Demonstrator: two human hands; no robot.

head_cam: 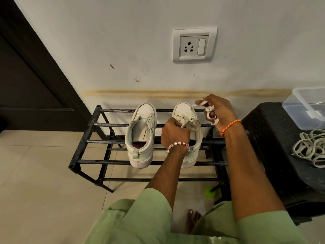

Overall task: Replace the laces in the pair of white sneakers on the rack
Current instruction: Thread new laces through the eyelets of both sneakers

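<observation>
Two white sneakers stand side by side on the black rack (pixel 91 124), toes to the wall. The left hand (pixel 174 132) grips the tongue area of the right sneaker (pixel 184 113), fingers curled. The right hand (pixel 218 110) has a white lace (pixel 209 111) wound round its curled fingers. The left sneaker (pixel 142 131) is unlaced. Loose laces (pixel 313 148) lie on the black stool (pixel 274 138).
</observation>
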